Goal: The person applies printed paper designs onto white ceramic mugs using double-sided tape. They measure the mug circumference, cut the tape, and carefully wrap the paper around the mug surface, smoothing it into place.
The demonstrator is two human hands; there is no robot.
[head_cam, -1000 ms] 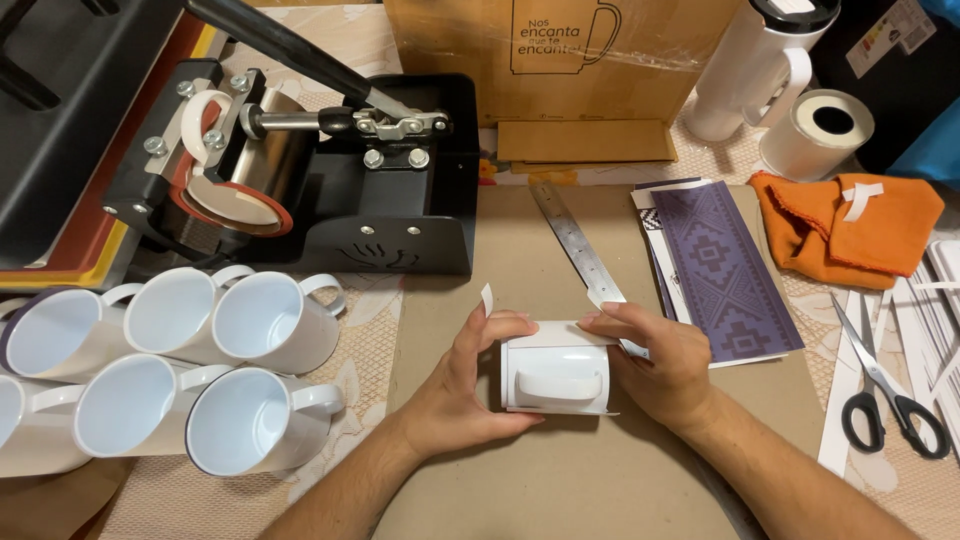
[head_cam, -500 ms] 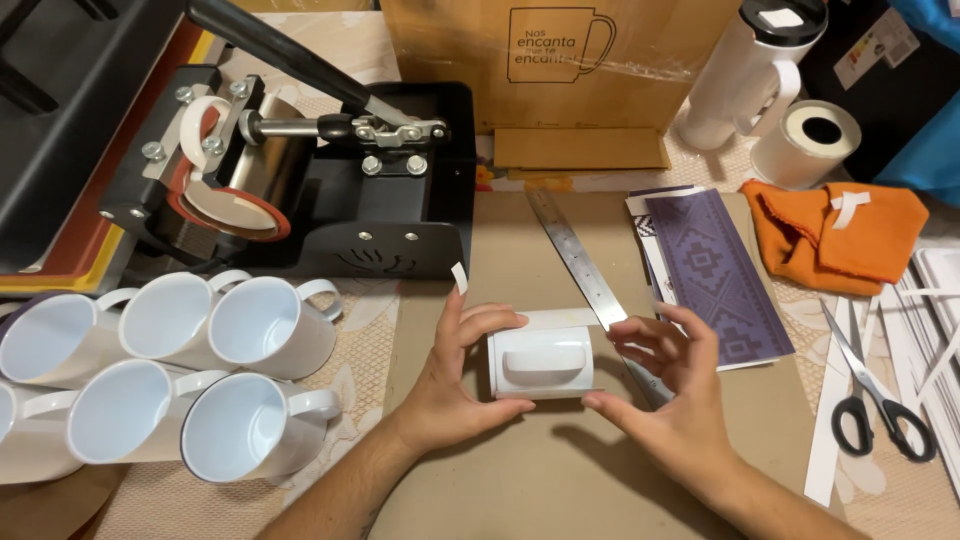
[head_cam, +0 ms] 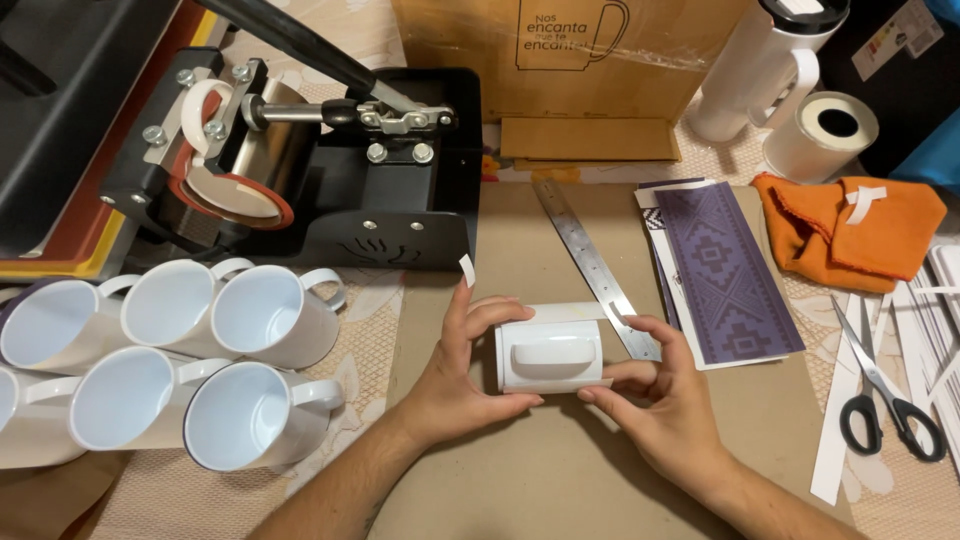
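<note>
White mug (head_cam: 550, 357), purple geometric-patterned sheet (head_cam: 725, 270), orange cloth (head_cam: 850, 235), black-handled scissors (head_cam: 885, 400), black press (head_cam: 330, 170)

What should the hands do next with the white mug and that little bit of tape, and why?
Probably press the small tape strip, stuck to the left hand's raised fingertip, down onto the white mug. The mug lies on its side with its handle up, both hands hold it, the right hand steadying its end, and a paper sheet seems to be wrapped round it, so taping looks like the fitting move.

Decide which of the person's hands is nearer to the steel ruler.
Right. The right hand holds the white mug with its fingers right at the steel ruler's lower end; the left hand grips the mug's far side, further from the ruler.
</note>
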